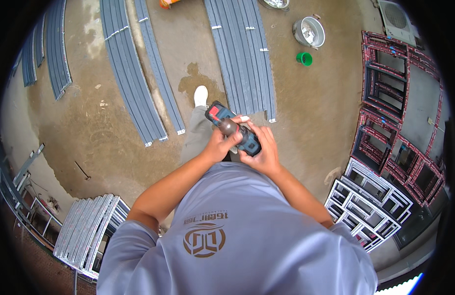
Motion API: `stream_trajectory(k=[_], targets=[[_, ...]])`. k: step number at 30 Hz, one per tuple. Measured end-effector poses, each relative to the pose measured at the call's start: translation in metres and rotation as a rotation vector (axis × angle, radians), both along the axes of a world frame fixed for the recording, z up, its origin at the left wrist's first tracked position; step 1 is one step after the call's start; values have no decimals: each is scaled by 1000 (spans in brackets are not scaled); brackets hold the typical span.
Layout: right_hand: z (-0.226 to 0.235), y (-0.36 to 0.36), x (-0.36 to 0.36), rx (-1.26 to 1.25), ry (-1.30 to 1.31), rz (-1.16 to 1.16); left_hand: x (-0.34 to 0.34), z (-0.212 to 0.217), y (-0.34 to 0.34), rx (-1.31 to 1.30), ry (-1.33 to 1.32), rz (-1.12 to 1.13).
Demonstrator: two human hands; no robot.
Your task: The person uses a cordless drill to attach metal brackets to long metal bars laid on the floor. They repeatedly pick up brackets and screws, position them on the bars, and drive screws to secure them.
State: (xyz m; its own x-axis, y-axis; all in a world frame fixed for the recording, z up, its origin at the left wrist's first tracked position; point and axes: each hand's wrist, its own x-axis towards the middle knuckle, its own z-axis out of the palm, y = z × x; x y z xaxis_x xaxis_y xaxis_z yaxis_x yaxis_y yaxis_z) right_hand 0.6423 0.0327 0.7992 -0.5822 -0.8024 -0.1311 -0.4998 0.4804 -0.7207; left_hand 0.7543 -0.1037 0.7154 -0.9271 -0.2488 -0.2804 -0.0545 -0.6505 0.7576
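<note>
Close in front of my body I hold a cordless drill [248, 143], blue and black with a rounded brown-grey nose. A dark battery block with a red patch is at its far left end. My left hand [218, 147] is closed around the nose end, the thumb lying along its side. On the other side, my right hand [265, 149] grips the blue body, its fingers bent over the top. Both hands partly cover the tool, and no bit can be made out.
Long grey metal profiles [240, 59] lie in bundles on the concrete floor. A metal pot [308, 32] and a green bucket [304, 59] stand at the far right. Red-taped frames [384, 98] lean at right, near white frames [365, 211]. More stacked frames [87, 228] stand at left.
</note>
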Motion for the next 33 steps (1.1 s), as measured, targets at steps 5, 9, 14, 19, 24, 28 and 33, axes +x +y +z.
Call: stream_trajectory(k=[5, 9, 14, 19, 24, 28, 33], targets=[[29, -66, -8, -114, -16, 128, -6, 41, -42, 62, -97, 390], [47, -98, -15, -202, -66, 217, -11, 64, -69, 318, -108, 523], [53, -117, -43, -236, -309, 355, -22, 96, -112, 374, -225, 610], [21, -147, -85, -111, -258, 369, -61, 125, -154, 306, -281, 619], [-15, -195, -130, -257, -200, 368, -121, 136, -187, 312, -294, 466], [-17, -220, -168, -342, -196, 312, -170, 138, -220, 352, -282, 267], [1, -228, -224, -316, -216, 189, -230, 146, -243, 249, -208, -16]])
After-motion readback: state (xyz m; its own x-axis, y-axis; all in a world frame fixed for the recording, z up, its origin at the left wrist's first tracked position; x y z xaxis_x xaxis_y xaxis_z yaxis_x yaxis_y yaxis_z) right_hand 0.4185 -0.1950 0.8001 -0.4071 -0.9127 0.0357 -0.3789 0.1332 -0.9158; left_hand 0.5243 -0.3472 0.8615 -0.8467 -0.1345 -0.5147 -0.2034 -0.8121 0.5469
